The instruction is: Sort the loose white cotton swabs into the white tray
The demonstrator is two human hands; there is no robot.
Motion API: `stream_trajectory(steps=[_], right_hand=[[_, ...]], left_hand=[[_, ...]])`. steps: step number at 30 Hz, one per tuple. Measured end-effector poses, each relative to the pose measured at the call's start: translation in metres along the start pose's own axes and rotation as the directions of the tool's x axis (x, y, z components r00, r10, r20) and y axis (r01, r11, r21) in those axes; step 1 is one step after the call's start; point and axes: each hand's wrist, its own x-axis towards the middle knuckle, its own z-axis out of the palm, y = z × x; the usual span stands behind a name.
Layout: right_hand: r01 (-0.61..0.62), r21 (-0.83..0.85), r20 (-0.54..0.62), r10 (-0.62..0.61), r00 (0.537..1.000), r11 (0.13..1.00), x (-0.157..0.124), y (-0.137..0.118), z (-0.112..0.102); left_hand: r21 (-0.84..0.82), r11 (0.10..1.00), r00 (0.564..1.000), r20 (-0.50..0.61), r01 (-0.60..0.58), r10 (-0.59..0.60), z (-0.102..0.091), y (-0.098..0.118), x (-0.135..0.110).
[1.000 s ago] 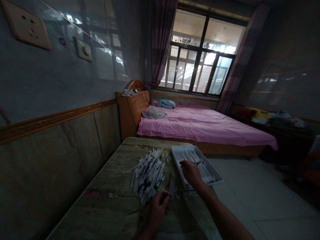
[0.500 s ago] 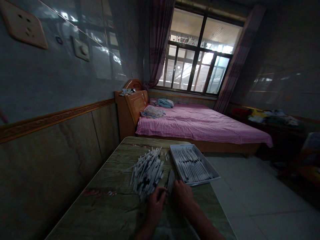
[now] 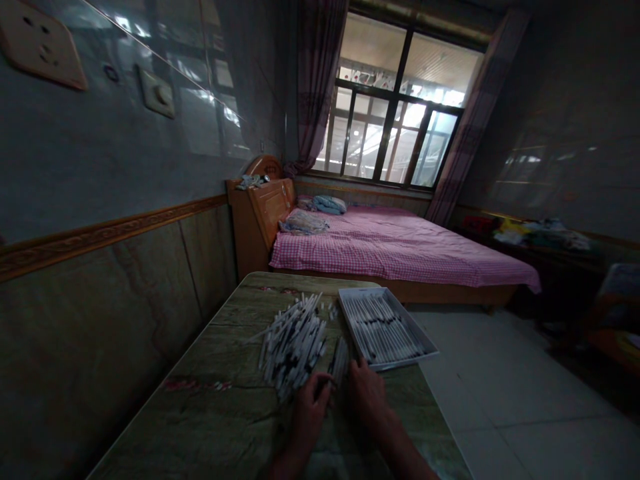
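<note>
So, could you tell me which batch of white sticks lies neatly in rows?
The batch inside the white tray: its sticks lie parallel, side by side, whereas the heap left of it is loose and crisscrossed.

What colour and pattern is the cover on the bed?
Pink-and-white check bed cover, clearest in the head view.

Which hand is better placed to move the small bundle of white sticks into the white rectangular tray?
Probably right: the right hand sits beside the bundle, nearest the tray rim; the left hand rests by the loose white pile.
</note>
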Motion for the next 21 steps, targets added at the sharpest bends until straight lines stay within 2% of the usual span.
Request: stream_trajectory(steps=[6, 13, 21], right_hand=[[-0.003, 0.020, -0.023, 0.003, 1.000, 1.000, 0.003, 0.000, 0.006], [-0.053, 0.027, -0.022, 0.054, 0.998, 0.998, 0.005, -0.002, 0.002], [-0.057, 0.034, -0.007, 0.057, 0.998, 0.998, 0.008, -0.005, -0.002]], left_hand=[[0.008, 0.999, 0.999, 0.011, -0.041, 0.041, -0.001, -0.004, 0.001], [-0.005, 0.999, 0.999, -0.001, -0.037, 0.037, 0.001, 0.000, 0.001], [0.023, 0.997, 0.997, 0.013, -0.075, 0.075, 0.000, -0.011, 0.004]])
